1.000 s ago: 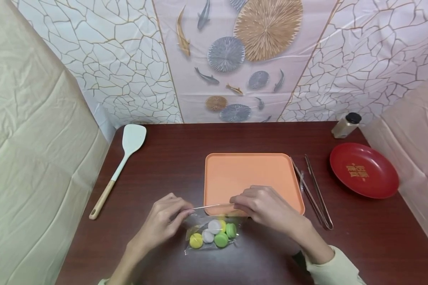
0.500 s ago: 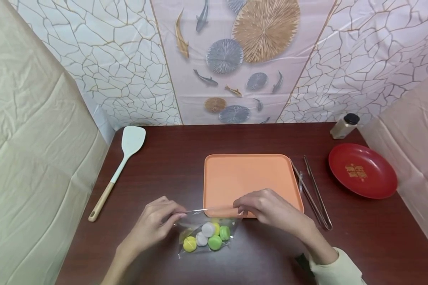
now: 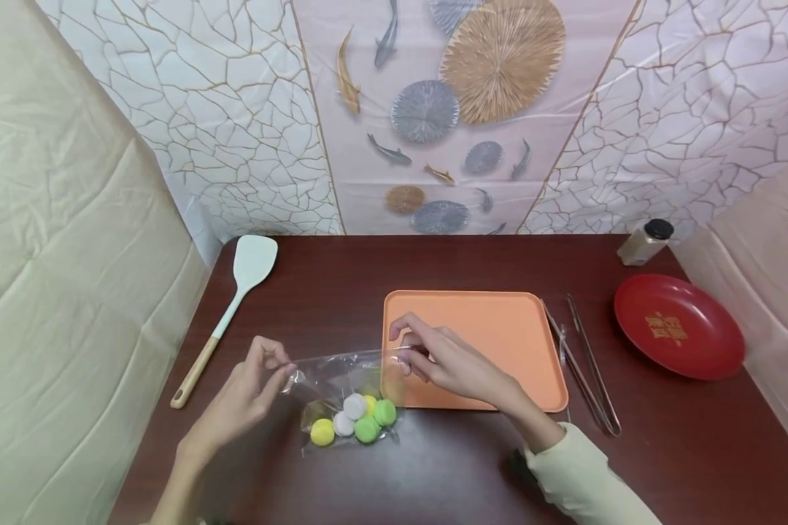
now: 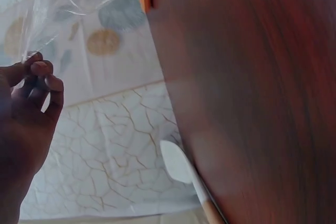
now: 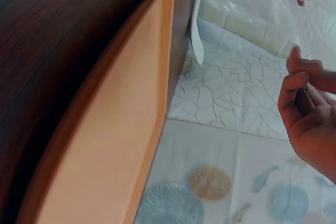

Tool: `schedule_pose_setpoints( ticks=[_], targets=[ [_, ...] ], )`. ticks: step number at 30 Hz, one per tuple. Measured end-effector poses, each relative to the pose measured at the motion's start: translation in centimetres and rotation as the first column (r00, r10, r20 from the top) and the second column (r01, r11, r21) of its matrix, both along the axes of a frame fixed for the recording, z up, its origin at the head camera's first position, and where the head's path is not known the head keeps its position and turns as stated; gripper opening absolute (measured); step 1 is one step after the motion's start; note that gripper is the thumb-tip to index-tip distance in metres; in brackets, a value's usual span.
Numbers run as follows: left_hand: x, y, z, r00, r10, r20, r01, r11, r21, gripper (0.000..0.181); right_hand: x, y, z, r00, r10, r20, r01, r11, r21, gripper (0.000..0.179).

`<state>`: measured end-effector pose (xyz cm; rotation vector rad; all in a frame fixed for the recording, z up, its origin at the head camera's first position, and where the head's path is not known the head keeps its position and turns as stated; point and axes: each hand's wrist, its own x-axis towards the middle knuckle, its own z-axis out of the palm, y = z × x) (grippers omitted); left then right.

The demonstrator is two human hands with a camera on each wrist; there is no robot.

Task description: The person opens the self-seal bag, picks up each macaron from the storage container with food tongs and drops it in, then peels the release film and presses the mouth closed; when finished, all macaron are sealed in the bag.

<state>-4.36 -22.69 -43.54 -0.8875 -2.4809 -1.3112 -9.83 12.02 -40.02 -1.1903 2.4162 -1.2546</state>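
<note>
A clear plastic bag (image 3: 341,375) hangs between the two hands, its top edge stretched across. Inside, at the bottom, lie several macarons: yellow (image 3: 322,432), white (image 3: 354,407) and green (image 3: 367,429). My left hand (image 3: 243,394) pinches the bag's upper left corner between thumb and fingers; the left wrist view shows the film running up from those fingertips. On the other side my right hand (image 3: 449,361) pinches the upper right corner, its index finger raised and bent. That hand is above the orange tray (image 3: 499,350). In the right wrist view the bag film (image 5: 252,3) meets its fingertips.
A pale spatula (image 3: 255,259) with a wooden handle lies at the left. Right of the tray are metal tongs (image 3: 594,372), a red plate (image 3: 679,328) and a black-capped jar (image 3: 645,243). Fabric walls (image 3: 85,292) stand around the dark table.
Both hands have moved left and up with the bag, which now shows more of its upper part. The right index finger has lifted away from the others. The macarons shifted left with the bag.
</note>
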Motion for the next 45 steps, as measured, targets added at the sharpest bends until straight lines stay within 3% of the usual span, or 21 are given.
schedule_pose_setpoints(
  ticks=[9,14,19,22,25,28,33,37,40,42,43,44,45],
  targets=[
    [-2.6,-2.1,-0.6,0.991,-0.05,-0.123,0.038,0.994,-0.103,0.049,-2.3,-2.3,-1.2,0.994,-0.081,-0.078,0.075,0.994,-0.079,0.032],
    [-4.3,-2.9,-0.3,0.998,-0.009,-0.055,0.0,0.988,-0.154,0.048,-4.3,-3.7,-1.6,0.986,-0.157,-0.052,0.153,0.985,-0.077,0.033],
    [-6.4,-2.8,0.0,0.997,0.078,-0.004,-0.077,0.968,-0.237,0.04,-6.1,-5.0,-2.3,0.972,-0.217,0.094,0.216,0.976,0.015,0.024],
    [-7.5,-2.5,0.0,0.991,0.129,0.027,-0.116,0.953,-0.281,0.036,-6.9,-5.5,-2.9,0.953,-0.231,0.198,0.219,0.972,0.08,0.022],
    [-8.6,-2.3,-0.2,0.985,0.168,0.05,-0.145,0.939,-0.312,0.033,-7.5,-5.9,-3.4,0.945,-0.232,0.229,0.204,0.969,0.141,0.026],
    [-9.9,-2.3,-0.7,0.979,0.195,0.062,-0.165,0.933,-0.319,0.03,-7.9,-6.2,-3.8,0.954,-0.204,0.222,0.169,0.971,0.167,0.028],
    [-12.7,-3.4,-4.1,0.969,0.226,0.096,-0.19,0.937,-0.293,0.029,-8.5,-6.8,-4.6,0.966,-0.139,0.217,0.1,0.978,0.18,0.029],
    [-15.7,-4.8,-9.4,0.96,0.248,0.128,-0.189,0.916,-0.353,0.023,-8.8,-6.8,-5.4,0.973,-0.149,0.175,0.11,0.97,0.216,0.017],
    [-17.3,-5.8,-12.9,0.971,0.205,0.123,-0.142,0.91,-0.39,0.035,-8.9,-6.6,-5.8,0.973,-0.166,0.158,0.126,0.963,0.238,0.013],
    [-17.4,-5.8,-13.4,0.973,0.171,0.157,-0.094,0.909,-0.407,0.05,-9.1,-6.4,-5.9,0.971,-0.173,0.165,0.131,0.961,0.242,0.011],
    [-17.1,-5.6,-13.1,0.97,0.16,0.181,-0.072,0.907,-0.414,0.058,-9.0,-6.3,-5.9,0.968,-0.181,0.174,0.136,0.961,0.243,0.01],
    [-16.7,-5.3,-12.5,0.966,0.153,0.209,-0.052,0.905,-0.422,0.064,-9.7,-6.0,-7.2,0.971,-0.177,0.162,0.139,0.965,0.224,0.02],
    [-16.2,-4.9,-11.8,0.96,0.155,0.232,-0.04,0.899,-0.436,0.068,-9.6,-5.8,-7.1,0.967,-0.185,0.172,0.146,0.965,0.219,0.031]
  ],
)
